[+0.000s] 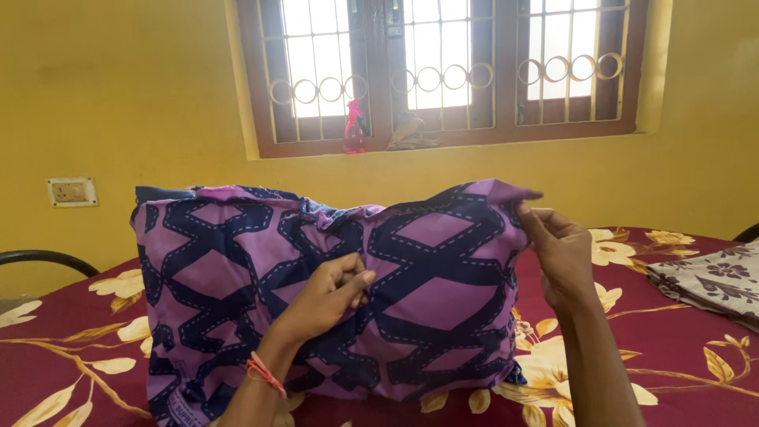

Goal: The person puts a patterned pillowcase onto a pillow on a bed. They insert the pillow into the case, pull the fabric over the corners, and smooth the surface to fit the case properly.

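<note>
Left hand [336, 291] pinches a fold of cover at the centre of the purple-and-navy pillow [237, 285], fingers closed. Pillow stands on edge on the maroon floral bedsheet [680, 356], long axis running 9 to 3 o'clock, open end up. Right hand [557, 253] grips its top corner at 2 o'clock, fingertips closed.

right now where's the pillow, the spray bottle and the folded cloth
pillow [443, 308], head view, on its purple and navy cover, lower right of the front
spray bottle [354, 136], head view, on its pink body
folded cloth [711, 281], head view, on its top fold
</note>
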